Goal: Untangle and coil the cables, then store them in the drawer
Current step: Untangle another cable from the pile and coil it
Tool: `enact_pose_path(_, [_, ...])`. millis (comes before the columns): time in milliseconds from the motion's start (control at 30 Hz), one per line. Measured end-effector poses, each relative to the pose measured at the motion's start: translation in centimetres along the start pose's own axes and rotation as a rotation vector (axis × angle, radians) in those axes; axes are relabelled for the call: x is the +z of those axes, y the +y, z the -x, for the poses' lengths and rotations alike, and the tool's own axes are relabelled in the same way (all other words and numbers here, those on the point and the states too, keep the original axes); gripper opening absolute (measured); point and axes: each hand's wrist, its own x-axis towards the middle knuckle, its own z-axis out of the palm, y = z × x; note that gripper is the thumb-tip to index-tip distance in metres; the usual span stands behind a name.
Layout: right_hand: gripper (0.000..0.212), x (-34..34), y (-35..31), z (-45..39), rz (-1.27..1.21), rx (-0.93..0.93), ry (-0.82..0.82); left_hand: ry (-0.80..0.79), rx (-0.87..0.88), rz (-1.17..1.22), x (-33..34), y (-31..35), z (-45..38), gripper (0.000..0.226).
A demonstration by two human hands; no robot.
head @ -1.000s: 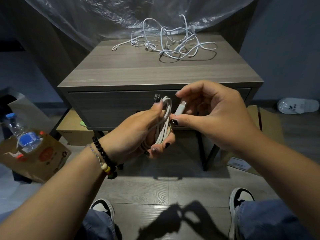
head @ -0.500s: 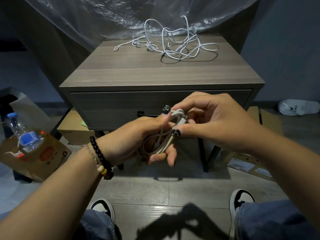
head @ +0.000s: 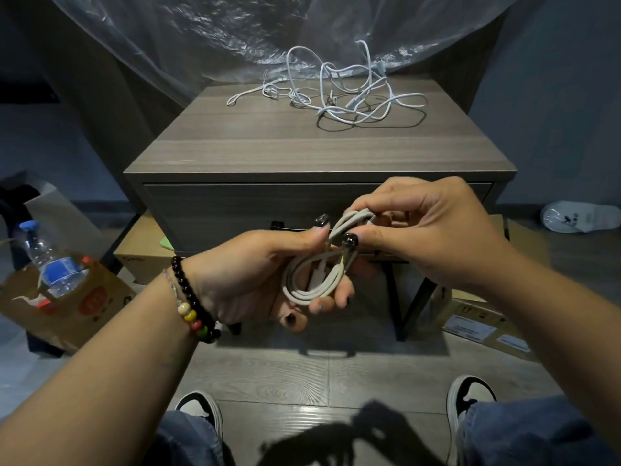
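Head view: a grey nightstand (head: pixel 302 153) with its drawer (head: pixel 235 210) apparently closed (dim light) carries tangled cables (head: pixel 339 92) at the back. In front, the left hand (head: pixel 248 277) cradles a coiled cable (head: pixel 319 274); the right hand (head: pixel 423 230) pinches its top.

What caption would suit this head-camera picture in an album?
Both hands, left and right, hold a coiled cable before the closed drawer; tangled cables wait on the nightstand.
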Motion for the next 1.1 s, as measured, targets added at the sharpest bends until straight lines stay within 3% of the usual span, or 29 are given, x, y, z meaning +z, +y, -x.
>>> enact_pose_path(133, [0.023, -0.2, 0.0, -0.2, 0.059, -0.036, 0.013, -0.075, -0.073, 0.03, -0.3, -0.2, 0.2, 0.075])
enact_pose_path(333, [0.025, -0.7, -0.3, -0.6, 0.032, -0.036, 0.012, -0.126, -0.039, 0.13, -0.1, 0.0, 0.1, 0.038])
enact_pose_path(500, [0.026, -1.7, -0.5, -1.4, -0.213, 0.092, -0.059, 0.082, 0.022, 0.07, 1.2, 0.2, -0.3, 0.033])
enact_pose_path(667, [0.027, -0.1, -0.5, -1.5, -0.305, 0.085, -0.026, 0.256, 0.099, -0.228, 1.3, 0.7, 0.4, 0.038])
enact_pose_path(900, [0.025, -0.4, -1.8, -4.5, -0.21, 0.013, -0.108, 0.087, 0.06, 0.13, 0.6, 1.8, 2.8, 0.049])
enact_pose_path(1100, [0.024, 1.1, -1.9, -9.3, -0.186, 0.013, -0.123, 0.358, 0.168, 0.02, 0.1, 3.3, 3.7, 0.034])
